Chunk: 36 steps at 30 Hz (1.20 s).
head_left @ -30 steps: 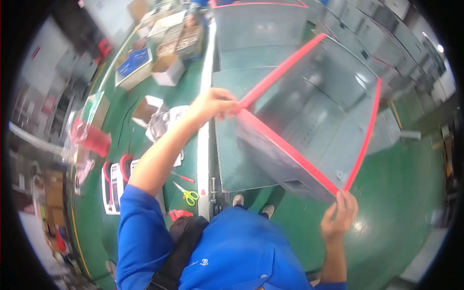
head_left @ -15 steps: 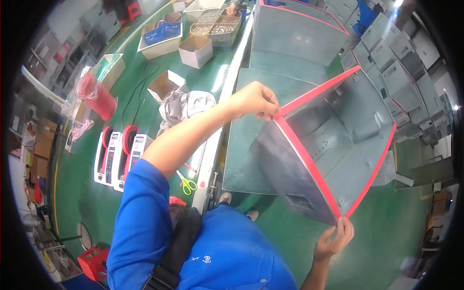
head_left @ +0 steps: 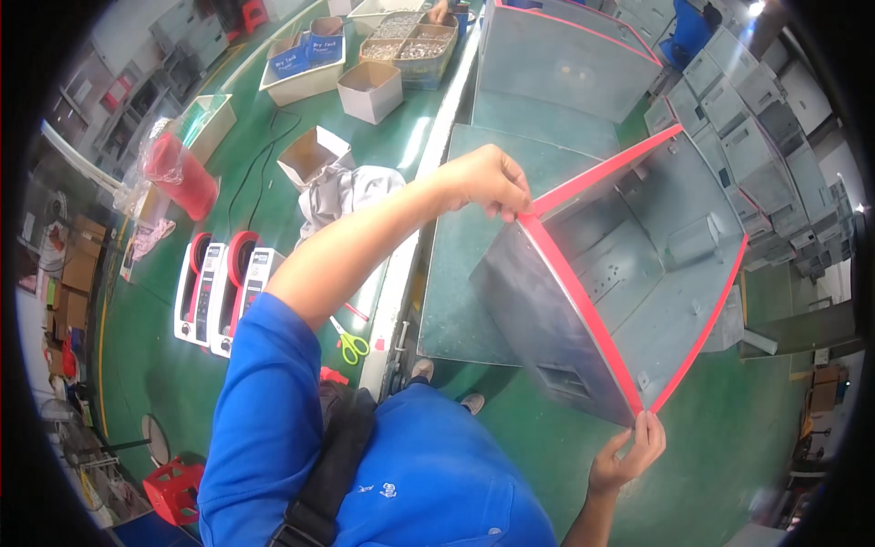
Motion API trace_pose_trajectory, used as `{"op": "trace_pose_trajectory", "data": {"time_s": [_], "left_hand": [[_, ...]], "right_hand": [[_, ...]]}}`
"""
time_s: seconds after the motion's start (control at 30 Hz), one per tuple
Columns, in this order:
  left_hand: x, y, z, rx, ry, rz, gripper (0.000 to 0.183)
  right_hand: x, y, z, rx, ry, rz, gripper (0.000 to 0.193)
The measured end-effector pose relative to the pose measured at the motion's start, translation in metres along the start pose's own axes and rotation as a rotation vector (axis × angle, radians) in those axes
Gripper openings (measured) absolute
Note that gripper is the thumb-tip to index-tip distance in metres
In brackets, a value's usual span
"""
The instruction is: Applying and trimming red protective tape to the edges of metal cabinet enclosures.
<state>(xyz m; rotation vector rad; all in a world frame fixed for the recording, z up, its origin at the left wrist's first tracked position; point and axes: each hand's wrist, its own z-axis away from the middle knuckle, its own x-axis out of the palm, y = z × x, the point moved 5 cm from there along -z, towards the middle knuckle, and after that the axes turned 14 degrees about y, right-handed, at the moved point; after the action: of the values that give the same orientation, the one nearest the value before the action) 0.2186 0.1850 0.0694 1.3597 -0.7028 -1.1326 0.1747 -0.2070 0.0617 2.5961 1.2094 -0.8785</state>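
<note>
A grey sheet-metal box (head_left: 547,319) sits tilted at the right, its open side facing up and toward me. Red tape (head_left: 583,308) lines the rim edges. My left hand (head_left: 492,182) is at the rim's left corner, thumb and fingers pinched on the red tape there. Down at the nearest corner, my right hand (head_left: 629,453) has its fingertips closed on the taped edge. Whether a loose tape end lies between the fingers is too small to tell. The box stands over a green-topped table (head_left: 456,292).
On the green bench at left are two white tape dispensers (head_left: 216,296) with red rolls, green-handled scissors (head_left: 350,345), a grey cloth (head_left: 342,196) and open cartons (head_left: 369,93). A second red-edged box (head_left: 556,68) stands beyond. Another person's hand (head_left: 438,11) is at the parts bin (head_left: 424,55).
Both hands stay at the same corners of the box. My view has shifted very slightly; the other person's hand at the parts bin has moved a little.
</note>
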Motion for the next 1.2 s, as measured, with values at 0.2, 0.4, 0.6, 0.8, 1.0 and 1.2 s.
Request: {"op": "trace_pose_trajectory", "data": {"time_s": [0.2,0.4,0.6,0.8,1.0,1.2], "left_hand": [[0.0017,-0.0002,-0.0008,0.002,-0.025,0.019,0.011],[0.0011,-0.0027,-0.0007,0.033,-0.044,0.028,0.010],[0.0015,0.0005,0.0020,0.061,-0.019,-0.017,0.008],[0.0013,0.0023,0.0048,0.080,-0.003,-0.040,0.007],[0.0008,0.0019,0.0052,0.108,0.009,-0.067,0.011],[0.0016,0.0028,0.0071,0.138,0.009,-0.097,0.012]], "right_hand": [[-0.0001,-0.0001,-0.0001,-0.006,0.007,0.016,0.035],[0.0008,0.0012,0.0015,-0.006,0.010,0.018,0.033],[0.0015,0.0015,0.0027,-0.018,0.006,0.032,0.032],[0.0020,0.0037,0.0047,-0.022,0.018,0.031,0.032],[0.0021,0.0027,0.0042,-0.009,0.025,0.024,0.032],[0.0016,0.0022,0.0044,0.007,0.017,0.022,0.032]]}}
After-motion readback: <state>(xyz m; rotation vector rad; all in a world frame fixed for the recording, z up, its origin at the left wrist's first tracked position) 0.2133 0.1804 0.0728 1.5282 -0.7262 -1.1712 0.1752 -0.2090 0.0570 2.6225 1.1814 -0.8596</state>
